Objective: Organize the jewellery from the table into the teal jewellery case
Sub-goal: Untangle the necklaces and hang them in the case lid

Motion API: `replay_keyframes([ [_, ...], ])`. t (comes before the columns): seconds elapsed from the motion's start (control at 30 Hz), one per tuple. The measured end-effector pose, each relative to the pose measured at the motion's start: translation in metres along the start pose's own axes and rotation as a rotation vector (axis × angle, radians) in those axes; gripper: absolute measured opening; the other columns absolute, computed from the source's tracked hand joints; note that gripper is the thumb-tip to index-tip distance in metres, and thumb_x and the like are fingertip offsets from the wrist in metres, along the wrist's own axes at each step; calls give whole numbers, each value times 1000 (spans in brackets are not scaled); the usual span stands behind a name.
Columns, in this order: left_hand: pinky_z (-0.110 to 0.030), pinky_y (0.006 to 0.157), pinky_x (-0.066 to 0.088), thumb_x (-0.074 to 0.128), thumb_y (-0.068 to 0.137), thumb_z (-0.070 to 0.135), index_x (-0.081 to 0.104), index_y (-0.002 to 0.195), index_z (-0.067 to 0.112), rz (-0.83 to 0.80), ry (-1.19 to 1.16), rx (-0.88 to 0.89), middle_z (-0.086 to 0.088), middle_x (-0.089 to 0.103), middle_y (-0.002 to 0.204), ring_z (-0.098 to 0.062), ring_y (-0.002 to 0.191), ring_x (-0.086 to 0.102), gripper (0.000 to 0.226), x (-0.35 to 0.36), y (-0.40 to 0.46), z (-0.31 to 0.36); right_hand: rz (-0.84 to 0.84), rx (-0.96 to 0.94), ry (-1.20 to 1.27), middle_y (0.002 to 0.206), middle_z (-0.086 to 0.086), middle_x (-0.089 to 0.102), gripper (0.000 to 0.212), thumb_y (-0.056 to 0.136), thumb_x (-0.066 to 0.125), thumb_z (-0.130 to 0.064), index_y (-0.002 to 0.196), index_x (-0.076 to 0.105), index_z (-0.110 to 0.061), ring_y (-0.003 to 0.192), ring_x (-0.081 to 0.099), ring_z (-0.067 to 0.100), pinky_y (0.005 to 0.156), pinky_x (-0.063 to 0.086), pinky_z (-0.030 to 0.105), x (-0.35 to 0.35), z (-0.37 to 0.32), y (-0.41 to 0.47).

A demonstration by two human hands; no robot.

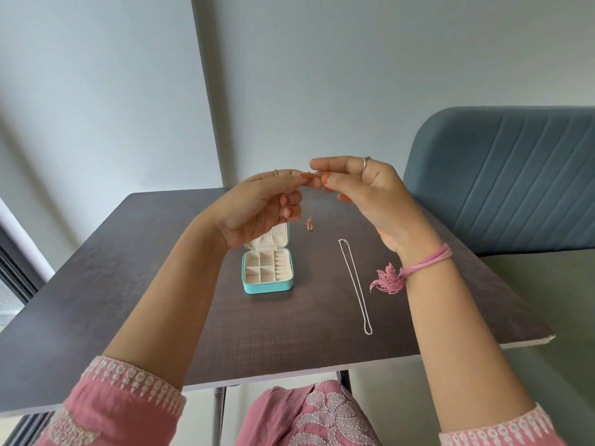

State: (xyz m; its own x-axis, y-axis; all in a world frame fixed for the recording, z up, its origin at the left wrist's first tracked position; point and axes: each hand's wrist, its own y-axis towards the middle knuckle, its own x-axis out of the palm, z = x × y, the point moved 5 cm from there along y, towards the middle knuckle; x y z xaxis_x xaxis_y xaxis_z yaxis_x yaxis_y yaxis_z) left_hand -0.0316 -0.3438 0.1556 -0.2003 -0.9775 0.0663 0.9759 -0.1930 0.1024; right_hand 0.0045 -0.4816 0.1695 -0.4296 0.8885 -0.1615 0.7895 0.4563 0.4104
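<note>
Rose-gold necklace [309, 217] hangs vertically, pendant downward

From my feed this looks like a room in a home, set up for a small tabletop job. I see a dark wood-grain table [128, 284] on thin metal legs, pushed near plain pale grey walls [322, 75] that meet in a corner. A blue-grey upholstered chair [502, 181] with stitched channels stands at the table's right side. A dark window frame [16, 272] shows at far left.
</note>
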Motion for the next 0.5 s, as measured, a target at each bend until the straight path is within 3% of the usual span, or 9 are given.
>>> replay_keyframes([
  [0.1,-28,75,36,50,93,22,66,97,13,0,-54,-4,7,44,56,-8,52,40,19,-8,1,-6,-57,32,37,93,-2,70,28,89,57,3,113,64,-9,77,63,-8,66,43,5,5,5,-2],
  [0.2,-31,81,40,53,91,26,71,94,19,17,-87,1,7,49,55,-6,51,45,19,-11,2,-9,-70,44,69,91,0,70,28,87,62,0,113,63,-10,78,64,-3,65,43,6,12,12,-4],
  [0.37,-29,78,43,55,88,30,60,106,17,14,-132,-8,6,55,56,-6,52,49,23,-10,0,-13,-18,51,191,78,-9,71,26,86,63,0,110,61,-10,76,65,0,65,44,8,19,19,-4],
  [0.5,-27,78,46,54,86,33,74,87,22,-3,-162,2,5,62,66,-7,53,52,23,-11,-2,-13,-3,85,222,77,-9,71,24,85,64,0,97,64,-20,77,61,4,69,41,20,22,26,-2],
])
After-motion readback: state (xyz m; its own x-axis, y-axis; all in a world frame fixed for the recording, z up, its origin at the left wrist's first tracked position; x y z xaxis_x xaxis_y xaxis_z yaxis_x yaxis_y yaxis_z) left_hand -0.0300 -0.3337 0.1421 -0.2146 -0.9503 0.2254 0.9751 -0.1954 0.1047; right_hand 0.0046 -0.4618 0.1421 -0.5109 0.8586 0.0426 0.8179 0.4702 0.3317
